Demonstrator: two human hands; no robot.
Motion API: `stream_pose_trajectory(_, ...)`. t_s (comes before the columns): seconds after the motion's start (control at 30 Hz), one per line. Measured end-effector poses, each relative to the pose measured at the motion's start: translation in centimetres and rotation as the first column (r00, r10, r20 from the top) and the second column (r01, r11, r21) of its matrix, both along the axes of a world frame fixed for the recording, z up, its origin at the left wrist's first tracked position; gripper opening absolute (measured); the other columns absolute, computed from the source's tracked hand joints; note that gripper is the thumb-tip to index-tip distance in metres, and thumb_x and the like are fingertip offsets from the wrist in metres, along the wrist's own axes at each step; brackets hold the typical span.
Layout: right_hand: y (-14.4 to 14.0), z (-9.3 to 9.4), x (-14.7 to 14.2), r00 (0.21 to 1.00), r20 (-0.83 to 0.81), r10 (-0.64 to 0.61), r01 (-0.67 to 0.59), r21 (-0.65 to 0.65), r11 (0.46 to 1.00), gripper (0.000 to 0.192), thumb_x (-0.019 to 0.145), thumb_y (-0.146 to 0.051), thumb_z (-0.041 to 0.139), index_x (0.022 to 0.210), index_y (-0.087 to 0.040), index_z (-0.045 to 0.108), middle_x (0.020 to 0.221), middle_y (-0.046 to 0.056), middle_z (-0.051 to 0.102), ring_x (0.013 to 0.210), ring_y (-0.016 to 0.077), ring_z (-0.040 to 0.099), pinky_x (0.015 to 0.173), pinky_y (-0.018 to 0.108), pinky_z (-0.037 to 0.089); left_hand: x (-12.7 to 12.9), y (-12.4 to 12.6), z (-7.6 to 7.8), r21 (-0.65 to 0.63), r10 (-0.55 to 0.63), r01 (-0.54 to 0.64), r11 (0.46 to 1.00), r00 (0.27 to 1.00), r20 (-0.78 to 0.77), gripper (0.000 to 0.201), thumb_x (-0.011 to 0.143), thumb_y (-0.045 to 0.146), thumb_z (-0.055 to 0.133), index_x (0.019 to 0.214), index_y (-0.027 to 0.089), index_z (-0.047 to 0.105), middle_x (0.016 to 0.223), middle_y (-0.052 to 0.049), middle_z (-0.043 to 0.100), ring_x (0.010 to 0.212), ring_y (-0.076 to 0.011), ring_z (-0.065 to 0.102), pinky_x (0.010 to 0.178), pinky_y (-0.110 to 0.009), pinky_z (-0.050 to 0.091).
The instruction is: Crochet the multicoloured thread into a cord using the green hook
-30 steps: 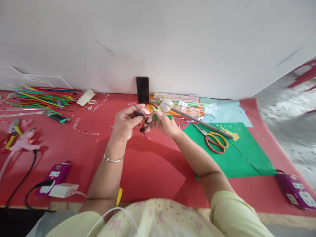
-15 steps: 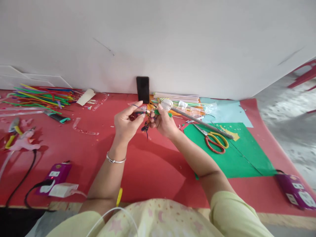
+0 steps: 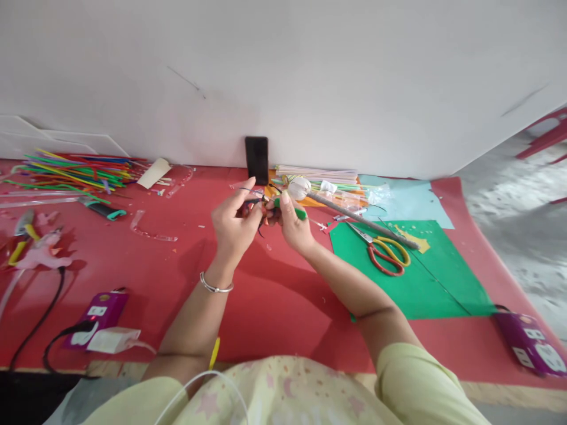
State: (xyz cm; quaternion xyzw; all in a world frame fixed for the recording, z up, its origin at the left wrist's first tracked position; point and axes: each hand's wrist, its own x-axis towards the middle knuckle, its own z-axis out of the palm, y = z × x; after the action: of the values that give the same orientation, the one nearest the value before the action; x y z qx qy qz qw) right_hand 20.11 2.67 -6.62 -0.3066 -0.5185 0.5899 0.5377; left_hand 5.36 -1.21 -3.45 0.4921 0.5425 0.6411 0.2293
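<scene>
Place: probably a small craft workshop
Counter (image 3: 292, 313): red-covered, strewn with scraps (image 3: 422, 241)
Materials: a heap of coloured stems (image 3: 73, 177), a green sheet (image 3: 436, 280)
Tools: scissors (image 3: 371, 241), pliers (image 3: 23, 225), a pink corded glue gun (image 3: 44, 251)
Power: a purple socket block (image 3: 106, 304) at either side
Surroundings: plain pale wall (image 3: 310, 77), grey floor (image 3: 520, 218)

Ahead of you, a phone (image 3: 257, 159) stands upright at the wall (image 3: 354, 77); to your left lie coloured rods (image 3: 75, 168), a cutter (image 3: 105, 209) and, farther out, pliers (image 3: 25, 221); to your right, scissors (image 3: 371, 239) (one handle red, one yellow) rest on a green sheet (image 3: 411, 298), a purple box (image 3: 529, 339) by its corner.
</scene>
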Motion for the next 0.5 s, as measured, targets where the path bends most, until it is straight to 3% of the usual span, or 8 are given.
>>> stream_pose_trajectory(0.07,-0.6,-0.6,-0.2,0.999,-0.02,-0.048,0.05,0.078,0.996,0.072,0.095,-0.095,0.066,0.096,-0.024,0.079,0.087,0.004,0.072,0.073,0.0169,0.066,0.07,0.033,0.059,0.3,0.1,0.1,-0.01,-0.065,0.068,0.998,0.983,0.174,0.051,0.075,0.023,0.093,0.125,0.025,0.092,0.096,-0.003,0.086,0.075,-0.0145,0.069,0.067,-0.026,0.057)
stream_pose_trajectory(0.17,-0.7,-1.1,-0.4,0.996,-0.085,-0.009,0.02,0.122,0.992,0.075,0.09,-0.098,0.07,0.095,-0.024,0.079,0.093,0.004,0.075,0.076,0.0171,0.068,0.071,0.033,0.059,-0.2,0.6,0.6,-0.087,-0.243,0.323,0.942,0.84,0.485,0.05,0.066,0.025,0.097,0.116,0.022,0.093,0.081,-0.001,0.079,0.052,-0.0071,0.049,0.047,-0.022,0.035)
stream_pose_trajectory(0.23,0.1,-1.2,-0.2,0.988,-0.128,0.082,-0.076,0.051,0.996,0.078,0.09,-0.1,0.067,0.088,-0.023,0.075,0.085,0.004,0.072,0.068,0.0155,0.064,0.064,0.031,0.057,-0.9,0.8,0.9,-0.122,-0.297,0.444,0.888,0.754,0.586,0.047,0.061,0.022,0.099,0.108,0.021,0.093,0.078,-0.001,0.079,0.048,-0.0045,0.042,0.045,-0.02,0.025)
stream_pose_trajectory(0.3,1.2,-1.0,0.2,0.96,-0.172,0.223,-0.242,-0.103,0.965,0.081,0.094,-0.102,0.059,0.078,-0.023,0.067,0.069,0.0,0.063,0.056,0.0129,0.055,0.055,0.028,0.052,-1.4,0.8,1.1,-0.139,-0.332,0.513,0.847,0.716,0.614,0.045,0.059,0.019,0.099,0.104,0.021,0.093,0.079,-0.003,0.081,0.048,-0.0043,0.042,0.046,-0.02,0.021)
stream_pose_trajectory(0.37,2.4,-0.7,0.8,0.904,-0.215,0.37,-0.416,-0.239,0.877,0.079,0.1,-0.096,0.057,0.072,-0.022,0.062,0.061,-0.003,0.055,0.049,0.0107,0.047,0.048,0.024,0.047,-1.7,0.8,1.1,-0.15,-0.378,0.561,0.814,0.708,0.596,0.044,0.06,0.018,0.101,0.103,0.021,0.094,0.081,-0.005,0.082,0.05,-0.0052,0.045,0.047,-0.021,0.02)
stream_pose_trajectory(0.43,3.3,-0.5,1.5,0.858,-0.239,0.455,-0.509,-0.276,0.815,0.074,0.102,-0.087,0.066,0.068,-0.021,0.061,0.057,-0.003,0.053,0.048,0.0101,0.046,0.045,0.021,0.042,-1.7,0.7,1.1,-0.155,-0.425,0.596,0.788,0.709,0.563,0.044,0.061,0.019,0.102,0.105,0.021,0.096,0.083,-0.007,0.082,0.052,-0.0059,0.047,0.049,-0.022,0.019)
stream_pose_trajectory(0.5,3.8,-0.4,2.0,0.835,-0.247,0.492,-0.547,-0.271,0.792,0.071,0.101,-0.081,0.073,0.065,-0.021,0.061,0.055,-0.004,0.052,0.047,0.0101,0.046,0.043,0.02,0.041,-1.6,0.6,1.0,-0.153,-0.447,0.608,0.779,0.71,0.544,0.042,0.065,0.025,0.103,0.106,0.019,0.096,0.082,-0.009,0.082,0.053,-0.0062,0.046,0.049,-0.023,0.019)
